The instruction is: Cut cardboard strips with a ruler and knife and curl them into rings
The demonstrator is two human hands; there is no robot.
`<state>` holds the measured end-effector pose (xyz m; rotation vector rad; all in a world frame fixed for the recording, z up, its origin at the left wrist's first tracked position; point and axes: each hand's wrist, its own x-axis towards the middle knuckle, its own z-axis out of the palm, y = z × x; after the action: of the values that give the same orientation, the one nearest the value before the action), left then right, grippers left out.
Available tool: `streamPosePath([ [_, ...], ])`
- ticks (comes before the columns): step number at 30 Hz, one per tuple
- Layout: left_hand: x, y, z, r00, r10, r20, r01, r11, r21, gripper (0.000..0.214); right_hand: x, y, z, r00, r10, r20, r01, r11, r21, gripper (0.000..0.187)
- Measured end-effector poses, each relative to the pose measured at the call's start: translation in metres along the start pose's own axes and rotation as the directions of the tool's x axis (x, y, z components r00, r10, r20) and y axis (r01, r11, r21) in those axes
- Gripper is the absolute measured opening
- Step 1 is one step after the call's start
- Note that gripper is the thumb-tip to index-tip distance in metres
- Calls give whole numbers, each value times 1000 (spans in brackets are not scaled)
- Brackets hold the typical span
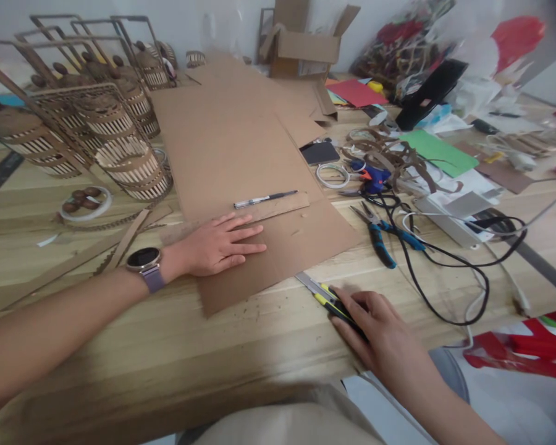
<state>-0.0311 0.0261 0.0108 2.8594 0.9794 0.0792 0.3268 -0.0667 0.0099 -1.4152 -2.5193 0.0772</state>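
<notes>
The small pale label on the black oblong object [432,96] at the far right is too tiny for me to read, and the round watch with the mauve strap [143,258] shows me only a dark face. My left arm stretches in from the left, its left hand [215,244] palm down on the large brown cardboard sheet [241,142] — fingers spread and gripping nothing, near a narrow brown strip [282,208]. A clear pen with a dark grip [265,199] lies just beyond those fingertips. My right arm reaches in from the lower right; the right hand [375,324] has its fingers closed around the handle of a black-and-yellow utility knife [328,298], its bare metal blade pointing away and left. The tip is just beside the sheet's near edge, at the pale wooden desk [241,352] — I cannot tell whether it touches. Blue-and-black pliers [379,241] lie beyond the right hand.
</notes>
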Motion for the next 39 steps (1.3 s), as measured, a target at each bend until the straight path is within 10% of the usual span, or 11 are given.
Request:
streamPosePath([
  [39,1,-1,1,999,31,-39,-29,998,47,42,19,-74,10,968,-245,44,248,966,-74,37],
])
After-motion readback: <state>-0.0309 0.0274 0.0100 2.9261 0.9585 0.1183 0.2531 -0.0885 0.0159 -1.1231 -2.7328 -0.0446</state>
